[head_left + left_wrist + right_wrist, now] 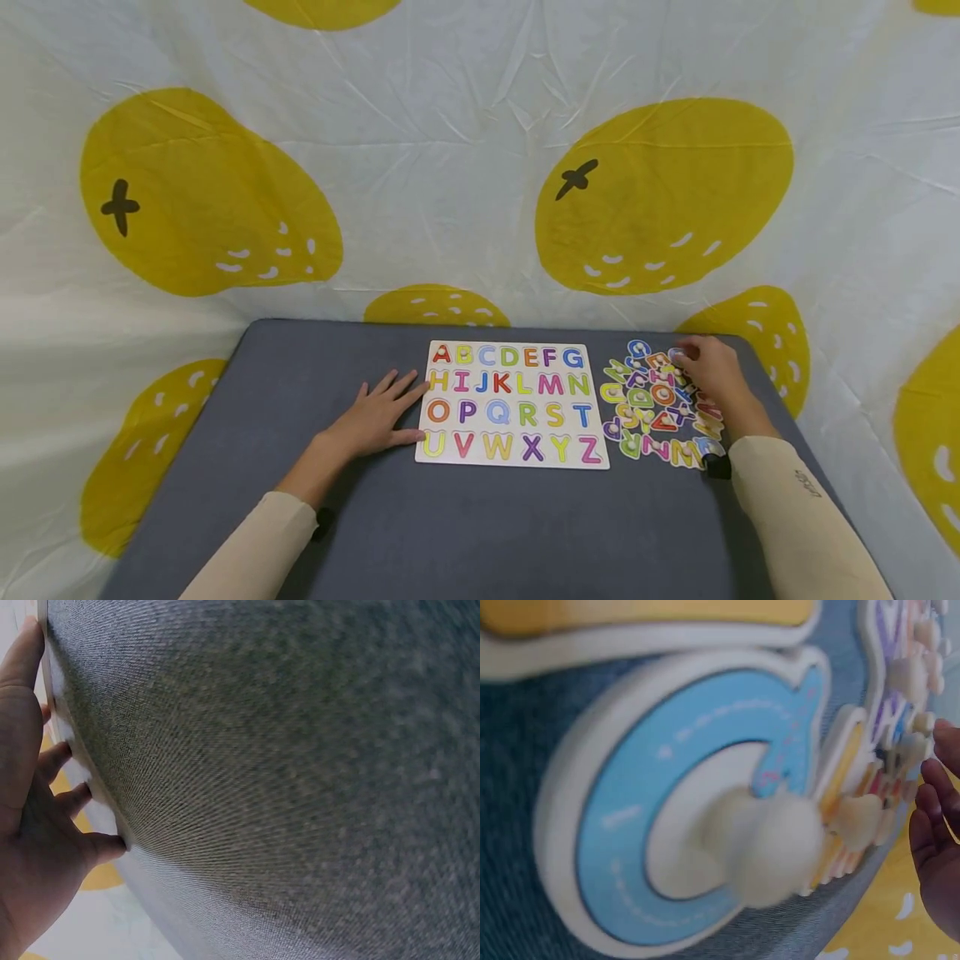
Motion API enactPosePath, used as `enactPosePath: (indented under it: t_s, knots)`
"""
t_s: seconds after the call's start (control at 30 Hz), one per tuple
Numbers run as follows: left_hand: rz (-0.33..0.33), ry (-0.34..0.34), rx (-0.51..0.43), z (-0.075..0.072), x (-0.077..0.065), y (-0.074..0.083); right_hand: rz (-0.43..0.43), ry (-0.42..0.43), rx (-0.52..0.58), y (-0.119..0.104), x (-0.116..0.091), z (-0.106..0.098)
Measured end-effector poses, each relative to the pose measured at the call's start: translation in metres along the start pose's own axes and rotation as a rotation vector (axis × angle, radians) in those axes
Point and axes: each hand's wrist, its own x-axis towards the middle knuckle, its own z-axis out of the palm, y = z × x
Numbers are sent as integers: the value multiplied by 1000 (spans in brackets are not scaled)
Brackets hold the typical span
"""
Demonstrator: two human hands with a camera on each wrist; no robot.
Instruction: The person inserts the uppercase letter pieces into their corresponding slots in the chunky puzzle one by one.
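Note:
A white alphabet puzzle board [480, 462] lies flat on the table, its colourful letters running A to Z in rows. My left hand [367, 423] rests with fingers spread beside the board, thumb and fingertips at its left edge. At the far right corner of a heap of knobbed letter pieces [663, 394], my right hand [714, 371] has its fingers curled, pinching a small bluish letter piece [676, 357]; which letter it is stays hidden. Close up in the right wrist view is a blue curved letter piece [615, 840] with a pale round knob [787, 847].
Both hands are over a dark grey cloth-covered table [487, 533]. Behind it and at the sides hangs a white curtain [442, 208] with big yellow fruit prints. A black wrist strap [717, 467] shows next to the heap's near right corner.

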Motion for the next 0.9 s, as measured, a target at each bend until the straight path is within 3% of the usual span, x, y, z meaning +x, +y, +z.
enactPosePath:
  t_s: [0.27, 0.5, 0.67, 0.9]
  knots:
    - [0, 1, 0, 0, -1, 2, 27, 0, -30, 3, 3, 8]
    - [2, 7, -6, -1, 0, 2, 16, 44, -28, -8, 1, 2]
    - [7, 24, -6, -1, 0, 1, -39, 55, -11, -32, -3, -2]
    - [6, 15, -2, 0, -1, 1, -150, 50, 34, -75, -7, 11]
